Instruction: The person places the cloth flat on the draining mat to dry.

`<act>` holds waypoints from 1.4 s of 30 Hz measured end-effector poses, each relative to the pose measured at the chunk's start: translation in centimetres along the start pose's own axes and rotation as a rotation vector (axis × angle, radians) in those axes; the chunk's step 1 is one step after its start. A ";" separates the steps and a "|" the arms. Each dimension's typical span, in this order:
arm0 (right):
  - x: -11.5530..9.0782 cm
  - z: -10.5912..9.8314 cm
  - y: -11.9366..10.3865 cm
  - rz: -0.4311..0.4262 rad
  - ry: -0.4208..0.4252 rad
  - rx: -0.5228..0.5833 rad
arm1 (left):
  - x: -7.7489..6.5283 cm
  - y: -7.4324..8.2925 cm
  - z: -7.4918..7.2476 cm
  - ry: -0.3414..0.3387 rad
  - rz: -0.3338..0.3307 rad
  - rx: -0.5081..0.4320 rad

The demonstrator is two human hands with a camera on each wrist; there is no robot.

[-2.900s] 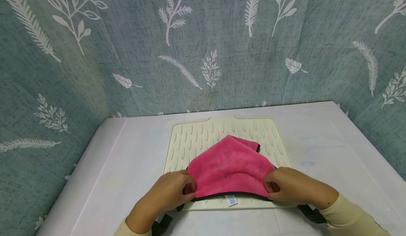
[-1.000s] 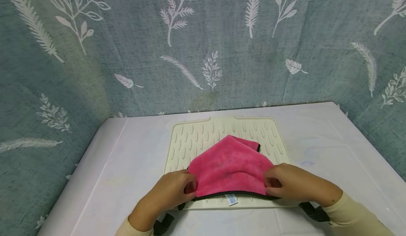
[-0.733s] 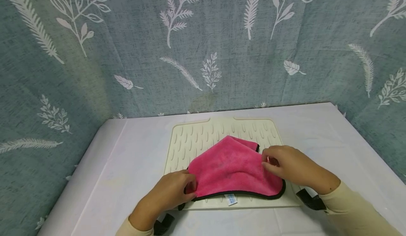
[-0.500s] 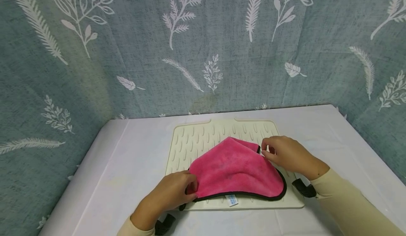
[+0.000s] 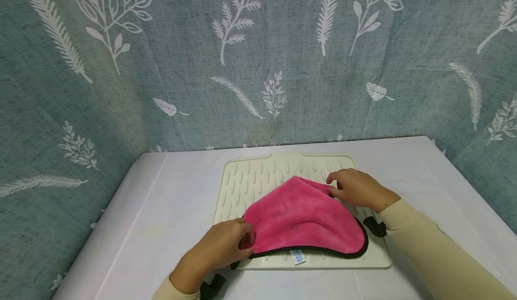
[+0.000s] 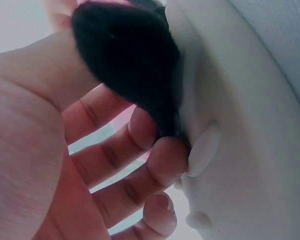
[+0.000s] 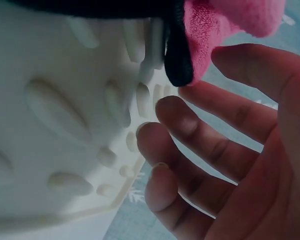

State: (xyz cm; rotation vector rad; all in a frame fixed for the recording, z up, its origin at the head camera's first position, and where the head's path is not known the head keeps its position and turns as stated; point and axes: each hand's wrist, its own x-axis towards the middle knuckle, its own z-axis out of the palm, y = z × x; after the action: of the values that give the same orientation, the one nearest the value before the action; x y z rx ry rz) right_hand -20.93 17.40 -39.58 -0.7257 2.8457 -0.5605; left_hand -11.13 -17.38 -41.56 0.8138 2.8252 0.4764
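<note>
A plush pink cloth (image 5: 299,215) with black edging lies folded and rumpled on a cream mat (image 5: 238,185). My left hand (image 5: 226,242) pinches its near left corner, where dark edging (image 6: 127,52) covers the thumb tip in the left wrist view. At the cloth's back right corner is my right hand (image 5: 357,189). In the right wrist view that black-edged corner (image 7: 179,60) hangs above the mat, beside the thumb and index fingertips, and the fingers of the right hand (image 7: 225,150) are spread and loosely bent.
Raised oval bumps cover the mat, which rests on a white-covered table (image 5: 169,201). A white label (image 5: 298,257) sticks out under the cloth's front edge. Behind and at the sides hangs a blue-green leaf-patterned fabric (image 5: 194,58). Dark wrist straps (image 5: 374,226) show below the hands.
My right hand has let go of the cloth's near right corner and moved back to its far right corner. The left hand keeps its pinch. The view has tilted slightly.
</note>
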 end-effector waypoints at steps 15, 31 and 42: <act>0.3 1.1 0.7 -0.024 -0.001 0.043 | 0.1 0.2 0.1 0.004 0.001 0.022; 0.1 1.4 -0.1 -0.030 0.160 0.062 | 0.1 0.1 0.2 -0.003 0.001 0.022; -0.4 1.3 -0.6 -0.103 0.233 0.079 | 0.2 0.1 0.2 -0.009 -0.003 0.021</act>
State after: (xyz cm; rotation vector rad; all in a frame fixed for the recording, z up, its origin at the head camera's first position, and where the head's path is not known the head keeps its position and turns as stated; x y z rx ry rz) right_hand -20.07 16.70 -40.52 -0.8487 2.9876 -0.8182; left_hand -11.16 -17.17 -41.73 0.8134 2.8268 0.4425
